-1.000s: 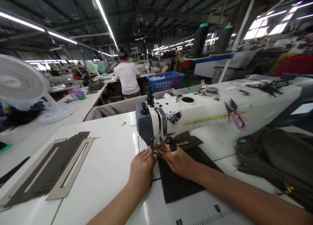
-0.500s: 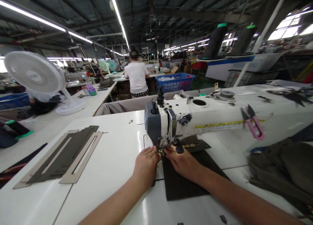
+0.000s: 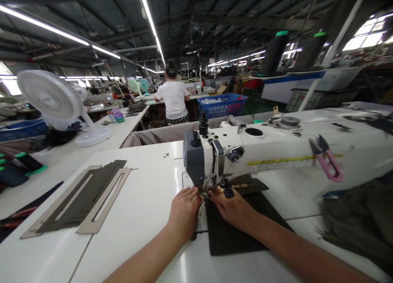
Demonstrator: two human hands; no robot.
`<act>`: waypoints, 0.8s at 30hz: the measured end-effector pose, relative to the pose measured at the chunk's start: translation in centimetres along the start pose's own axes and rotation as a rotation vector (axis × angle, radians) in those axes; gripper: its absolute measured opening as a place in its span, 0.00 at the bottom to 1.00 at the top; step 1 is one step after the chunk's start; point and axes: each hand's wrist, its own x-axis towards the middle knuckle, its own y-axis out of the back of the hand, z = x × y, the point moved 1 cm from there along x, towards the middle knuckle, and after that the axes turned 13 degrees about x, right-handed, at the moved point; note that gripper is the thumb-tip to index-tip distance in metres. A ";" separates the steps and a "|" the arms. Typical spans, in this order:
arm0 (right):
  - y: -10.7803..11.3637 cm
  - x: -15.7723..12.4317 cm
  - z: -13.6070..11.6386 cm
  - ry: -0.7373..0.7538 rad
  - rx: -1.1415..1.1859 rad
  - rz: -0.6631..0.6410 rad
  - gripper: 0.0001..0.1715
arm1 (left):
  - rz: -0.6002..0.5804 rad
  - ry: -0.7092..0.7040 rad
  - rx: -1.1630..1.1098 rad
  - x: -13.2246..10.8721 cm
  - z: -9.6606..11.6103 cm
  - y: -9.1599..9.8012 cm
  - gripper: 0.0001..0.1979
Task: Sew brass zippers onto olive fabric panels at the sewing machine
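Both hands meet at the needle area of a white and grey sewing machine (image 3: 195, 158). My left hand (image 3: 184, 211) lies just left of the presser foot (image 3: 204, 191), fingers closed and bunched; what its fingertips pinch, if anything, is hidden. On the other side, my right hand (image 3: 233, 207) has its fingers closed on a dark flat piece of material (image 3: 227, 240), with the fingertips close to the foot. That piece spreads under my right hand and forearm. Behind the hand, another dark strip with a gold-coloured metal fitting (image 3: 241, 186) lies by the machine.
Dark cut pieces (image 3: 89, 193) and beige slotted templates (image 3: 100, 207) lie on the left of the table. Pink thread snips (image 3: 328, 162) rest against the machine arm. Crumpled dark fabric (image 3: 356, 217) sits at right. A white fan (image 3: 50, 96), blue basket (image 3: 221, 105) and seated person (image 3: 172, 98) are beyond.
The view has shifted slightly, so everything sits a little further right and lower. Both hands stay at the presser foot, and the dark piece shows hardly any movement.
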 end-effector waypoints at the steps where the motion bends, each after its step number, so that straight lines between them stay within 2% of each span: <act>1: 0.0 0.0 0.0 0.012 0.006 0.018 0.16 | -0.008 -0.005 0.005 0.0 0.0 0.0 0.08; 4: 0.1 -0.2 -0.1 0.020 0.040 0.037 0.15 | -0.017 -0.023 0.011 0.0 0.0 0.3 0.08; 12: 0.2 -0.8 -0.4 -0.071 0.098 -0.017 0.13 | -0.034 -0.045 -0.024 -0.5 0.2 0.9 0.09; 16: 0.3 -0.6 -0.7 -0.113 0.084 -0.043 0.15 | -0.047 0.010 -0.045 -0.5 0.1 0.7 0.09; 19: 0.4 -0.4 -0.9 -0.191 -0.052 -0.033 0.14 | -0.079 0.083 -0.055 -0.4 -0.1 0.8 0.10; 20: 0.5 -0.5 -0.9 -0.237 -0.113 -0.023 0.19 | -0.112 0.115 -0.033 -0.4 -0.2 0.9 0.10; 22: 0.6 -1.1 -1.0 -0.323 -0.210 -0.022 0.35 | -0.201 0.177 0.074 -0.8 0.1 1.2 0.09; 24: 0.8 -2.4 -1.3 -0.356 -0.255 -0.047 0.47 | -0.292 0.198 0.193 -1.6 0.8 1.7 0.18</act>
